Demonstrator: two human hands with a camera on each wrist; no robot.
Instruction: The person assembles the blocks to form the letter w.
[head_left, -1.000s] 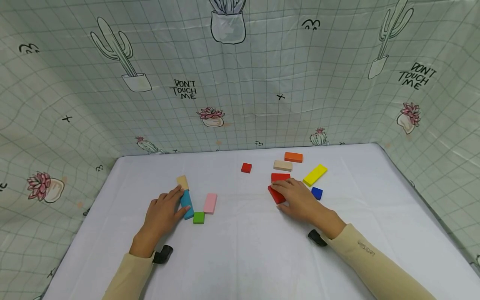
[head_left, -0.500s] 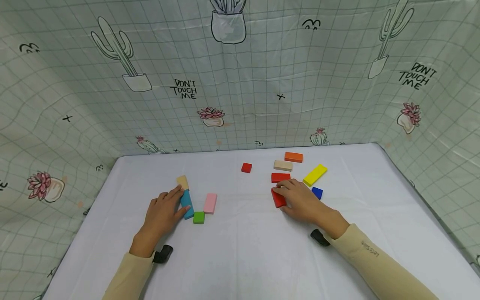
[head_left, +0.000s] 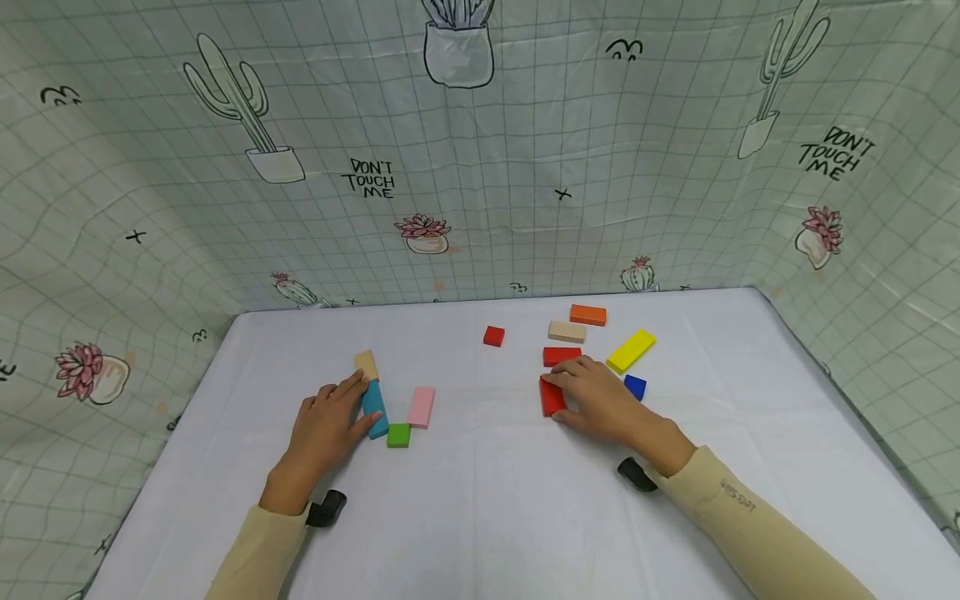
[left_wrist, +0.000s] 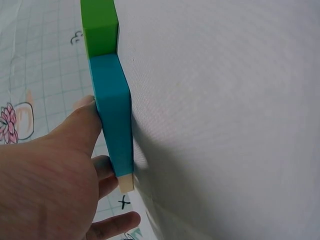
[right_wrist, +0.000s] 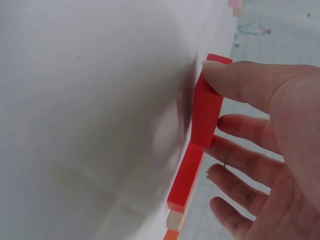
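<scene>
**Blocks on white cloth, both hands down**

White tablecloth covering the work surface; cactus-print curtain standing behind and at both sides.

Left hand lying flat on the cloth, fingers relaxed and nearly straight, thumb and fingertips touching the long side of the teal block. No curl round it. Teal block lying left of centre, its far end meeting a beige block, its near end beside a green block. Pink block lying just right of the teal one, apart from it.

Right hand resting right of centre, pinching a red block: thumb on one edge, fingers bent against the other, as the right wrist view shows. Block sitting on the cloth at the hand's left side. Second red block lying just beyond it, near the fingertips.

Farther back: tan block, orange block, yellow block. Blue block lying just right of the hand. Small red cube lying apart, toward centre.
</scene>
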